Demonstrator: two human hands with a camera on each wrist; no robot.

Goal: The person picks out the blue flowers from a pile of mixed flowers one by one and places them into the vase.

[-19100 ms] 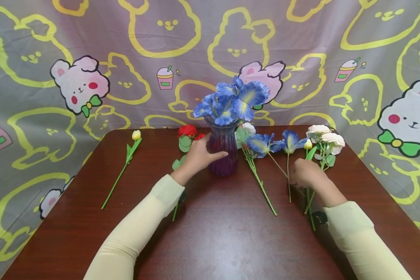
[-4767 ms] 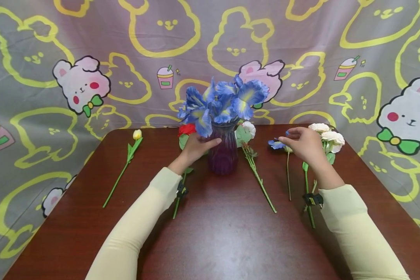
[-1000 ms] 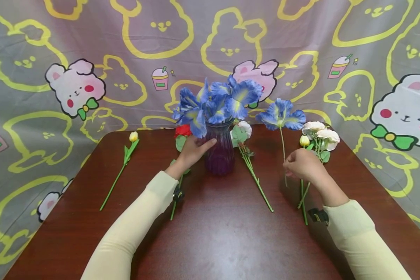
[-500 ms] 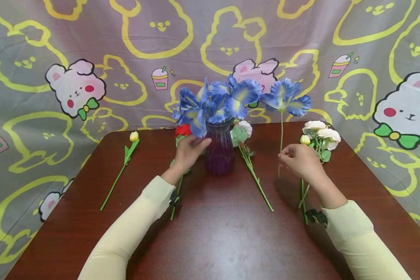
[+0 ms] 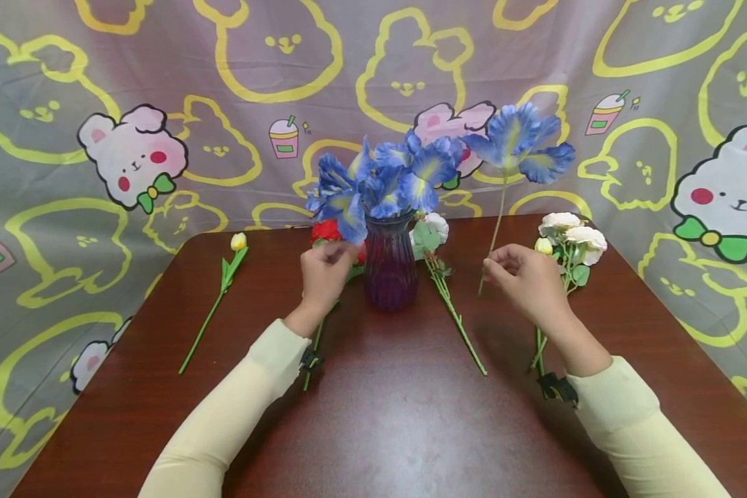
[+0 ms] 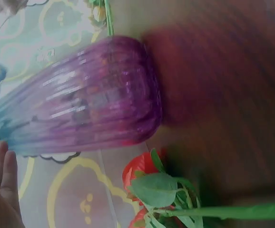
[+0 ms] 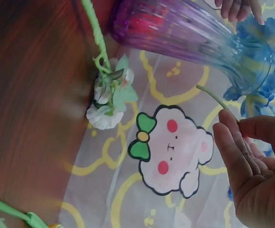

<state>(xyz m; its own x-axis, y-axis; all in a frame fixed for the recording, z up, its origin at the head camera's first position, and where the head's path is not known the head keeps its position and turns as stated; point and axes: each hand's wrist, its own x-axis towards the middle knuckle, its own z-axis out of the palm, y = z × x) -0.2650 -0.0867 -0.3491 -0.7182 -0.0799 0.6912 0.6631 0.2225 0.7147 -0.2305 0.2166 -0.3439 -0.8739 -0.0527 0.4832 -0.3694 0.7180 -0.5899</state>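
Cartoon backdrop behind brown table (image 5: 411, 429); purple vase (image 5: 389, 270) near far edge.
Right hand (image 5: 526, 280) pinching iris (image 5: 517, 142); left hand (image 5: 324, 273) open, off vase: risks tipping.

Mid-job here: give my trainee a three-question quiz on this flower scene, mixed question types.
1. True or false: the right hand pinches the stem of a blue flower held above the table.
2. Which flower lies alone at the table's left? A) yellow tulip B) white rose C) red rose
3. Fill in: the purple vase holds ___ flowers.

Key: 1 true; 2 A; 3 blue
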